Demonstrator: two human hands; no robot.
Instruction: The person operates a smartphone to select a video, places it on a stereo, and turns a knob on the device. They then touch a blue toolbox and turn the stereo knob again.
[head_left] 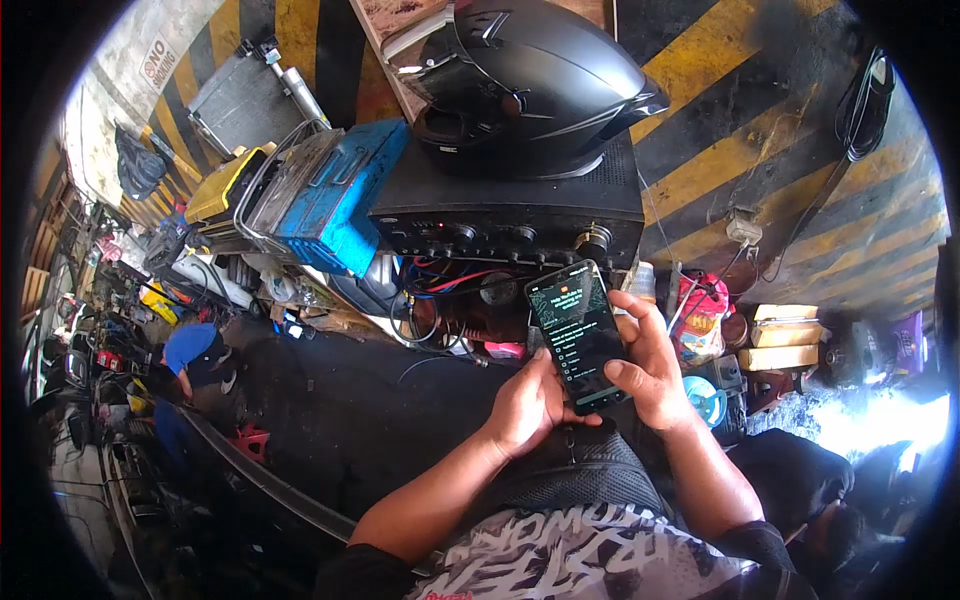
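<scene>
A smartphone (572, 340) with a dark screen of white text lines and small checkboxes is held in front of my body, slightly tilted. My left hand (527, 408) supports its lower left edge, the thumb along the side. My right hand (652, 362) wraps round the right edge, its thumb over the lower part of the screen. The fingers behind the phone are partly hidden. Just beyond it stands a black amplifier (490, 232) with knobs, and a matte black motorcycle helmet (540, 85) rests on top.
Left of the amplifier is a blue metal box (335, 195) beside a yellow-topped case (222, 190). Cables hang below. A person in a blue shirt (190, 345) bends down at far left, near a red stool (250, 442). Cardboard boxes (785, 335) are stacked at right.
</scene>
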